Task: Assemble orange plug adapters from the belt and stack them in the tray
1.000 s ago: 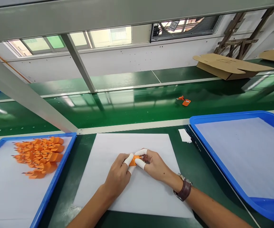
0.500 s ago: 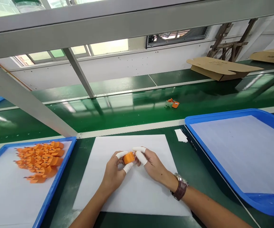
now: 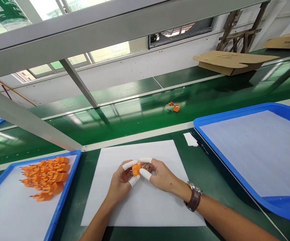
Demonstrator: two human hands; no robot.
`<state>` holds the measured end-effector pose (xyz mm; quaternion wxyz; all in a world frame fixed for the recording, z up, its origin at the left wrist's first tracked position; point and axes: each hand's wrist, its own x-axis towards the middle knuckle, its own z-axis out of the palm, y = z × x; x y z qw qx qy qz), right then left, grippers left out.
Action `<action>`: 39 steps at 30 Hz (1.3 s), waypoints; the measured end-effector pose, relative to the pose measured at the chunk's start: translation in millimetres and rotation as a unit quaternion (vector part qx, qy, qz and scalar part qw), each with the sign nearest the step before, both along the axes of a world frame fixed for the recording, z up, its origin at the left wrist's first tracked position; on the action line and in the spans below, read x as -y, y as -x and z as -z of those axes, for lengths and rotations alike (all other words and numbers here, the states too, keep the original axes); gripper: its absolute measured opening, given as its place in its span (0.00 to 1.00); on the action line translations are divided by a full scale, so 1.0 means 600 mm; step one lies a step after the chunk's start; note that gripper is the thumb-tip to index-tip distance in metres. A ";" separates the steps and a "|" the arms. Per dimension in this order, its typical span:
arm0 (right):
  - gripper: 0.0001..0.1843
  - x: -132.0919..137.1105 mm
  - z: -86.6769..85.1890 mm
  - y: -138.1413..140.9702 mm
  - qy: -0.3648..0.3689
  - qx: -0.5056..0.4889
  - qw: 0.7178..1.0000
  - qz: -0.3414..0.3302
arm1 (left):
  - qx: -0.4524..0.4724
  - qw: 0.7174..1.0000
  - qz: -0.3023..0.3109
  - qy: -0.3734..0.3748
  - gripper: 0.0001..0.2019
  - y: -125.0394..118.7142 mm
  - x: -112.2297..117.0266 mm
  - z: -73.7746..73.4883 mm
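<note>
A small orange plastic part [image 3: 136,168] is pinched between both of my hands above a white sheet [image 3: 145,204]. My left hand [image 3: 121,183] grips it from the left with thumb and forefinger in white finger cots. My right hand [image 3: 160,174], also with white finger cots and a brown watch on its wrist, grips it from the right. A pile of several like orange parts [image 3: 46,176] lies in the blue tray [image 3: 59,204] at the left.
A large blue tray [image 3: 235,115] lined with white sits at the right, with a small white scrap [image 3: 190,139] beside it. One orange part [image 3: 174,107] lies on the green conveyor belt. Flat cardboard boxes [image 3: 230,62] rest beyond. A metal frame bar [image 3: 79,80] slants overhead.
The view has tilted and shifted slightly. My fingers have turned the orange part between them. The lone orange part on the belt has moved to the left.
</note>
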<state>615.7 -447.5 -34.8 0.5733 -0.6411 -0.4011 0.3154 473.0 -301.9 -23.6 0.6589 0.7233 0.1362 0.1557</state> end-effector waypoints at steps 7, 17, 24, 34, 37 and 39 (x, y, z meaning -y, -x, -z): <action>0.20 0.002 -0.008 0.001 -0.008 -0.002 1.000 0.006 | -0.048 0.997 0.037 0.056 0.23 0.014 -0.016 -0.009; 0.17 0.001 -0.002 0.013 -0.036 -0.003 0.999 0.010 | -0.042 0.995 -0.003 0.096 0.21 0.013 -0.005 0.002; 0.18 -0.005 -0.004 0.002 0.000 -0.079 0.997 0.018 | -0.045 0.996 -0.003 0.081 0.19 0.007 -0.003 -0.004; 0.22 -0.006 0.001 -0.008 0.008 -0.131 0.991 -0.010 | 0.001 0.998 0.012 0.055 0.24 -0.001 0.007 0.012; 0.19 -0.006 0.003 -0.011 -0.007 -0.149 0.989 -0.021 | 0.001 0.999 0.000 0.038 0.21 -0.002 0.003 0.022; 0.18 -0.006 0.001 -0.014 -0.012 -0.141 0.990 -0.023 | 0.002 1.000 -0.004 0.016 0.21 -0.001 0.000 0.025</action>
